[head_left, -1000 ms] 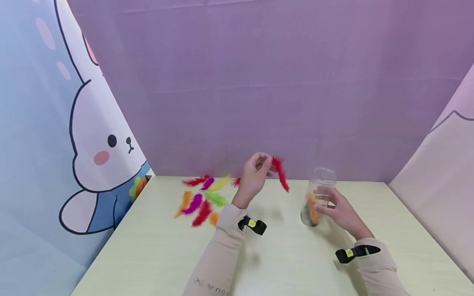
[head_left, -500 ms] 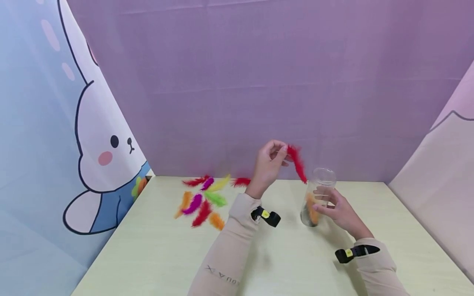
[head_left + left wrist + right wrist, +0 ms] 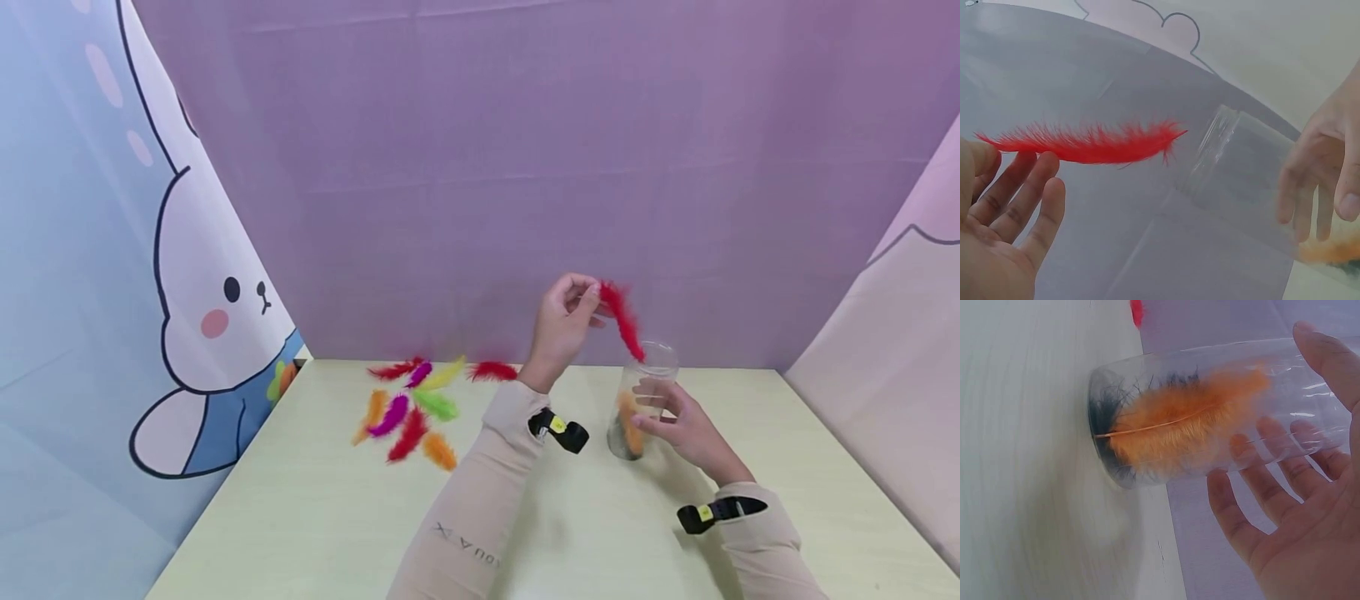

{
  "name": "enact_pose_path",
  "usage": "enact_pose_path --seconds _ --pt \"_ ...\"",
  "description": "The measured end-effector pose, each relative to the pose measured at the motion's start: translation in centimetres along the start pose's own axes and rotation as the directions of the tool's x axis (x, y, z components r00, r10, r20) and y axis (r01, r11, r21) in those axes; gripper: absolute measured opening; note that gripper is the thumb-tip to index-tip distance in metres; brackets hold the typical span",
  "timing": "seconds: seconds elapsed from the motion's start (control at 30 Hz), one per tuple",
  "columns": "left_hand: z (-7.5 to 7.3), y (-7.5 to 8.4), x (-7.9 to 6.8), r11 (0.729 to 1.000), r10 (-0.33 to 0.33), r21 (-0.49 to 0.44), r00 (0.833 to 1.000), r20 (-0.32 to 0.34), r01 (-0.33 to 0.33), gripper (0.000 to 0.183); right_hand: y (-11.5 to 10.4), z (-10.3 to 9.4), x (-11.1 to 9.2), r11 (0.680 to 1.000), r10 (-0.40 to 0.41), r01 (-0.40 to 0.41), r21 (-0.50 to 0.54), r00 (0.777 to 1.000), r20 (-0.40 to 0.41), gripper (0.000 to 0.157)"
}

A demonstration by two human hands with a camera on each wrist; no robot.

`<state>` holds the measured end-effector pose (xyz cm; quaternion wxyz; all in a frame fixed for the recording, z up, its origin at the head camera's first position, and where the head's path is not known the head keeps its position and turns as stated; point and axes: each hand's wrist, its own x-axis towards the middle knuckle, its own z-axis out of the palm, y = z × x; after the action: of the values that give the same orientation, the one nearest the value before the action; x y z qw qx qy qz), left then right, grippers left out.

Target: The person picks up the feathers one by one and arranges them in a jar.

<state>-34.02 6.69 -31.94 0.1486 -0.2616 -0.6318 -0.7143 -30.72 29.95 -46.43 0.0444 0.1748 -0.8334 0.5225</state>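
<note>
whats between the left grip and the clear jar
The red feather: the left grip pinches one end, and the other points at the mouth of the clear jar. The left wrist view shows a small bare gap after its tip.

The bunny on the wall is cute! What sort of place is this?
Probably a little indoor play or craft spot, though I can't be sure: there's a bunny-print cloth, a plain purple cloth and a pale table with bright feathers.
</note>
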Motion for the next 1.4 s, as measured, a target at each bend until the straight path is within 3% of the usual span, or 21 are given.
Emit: enact_pose_path --seconds 0.4,0.83,1.1,1.4 --pt "1.5 -1.7 0.6 0.999 0.014 0.032 1.0 0.024 -0.015 0.018 0.3 0.0 0.0 1.0 -0.007 0.007 0.013 1.0 -0.001 0.062" --pt "2.5 -3.7 -0.3 0.998 -0.031 0.065 0.996 0.078 0.025 0.015 1.0 0.0 0.7 1.0 0.014 -0.014 0.006 1.0 0.007 0.064" --pt "2.6 -5.0 -1.2 0.984 -0.08 0.164 0.994 0.077 0.067 0.013 1.2 0.0 0.9 1.0 0.027 -0.027 -0.01 1.0 0.007 0.062" --pt "2.8 -6.0 -1.9 0.949 -0.093 0.309 0.993 0.071 0.066 0.015 0.9 -0.1 0.8 0.999 0.042 -0.042 -0.018 0.999 -0.002 0.062"
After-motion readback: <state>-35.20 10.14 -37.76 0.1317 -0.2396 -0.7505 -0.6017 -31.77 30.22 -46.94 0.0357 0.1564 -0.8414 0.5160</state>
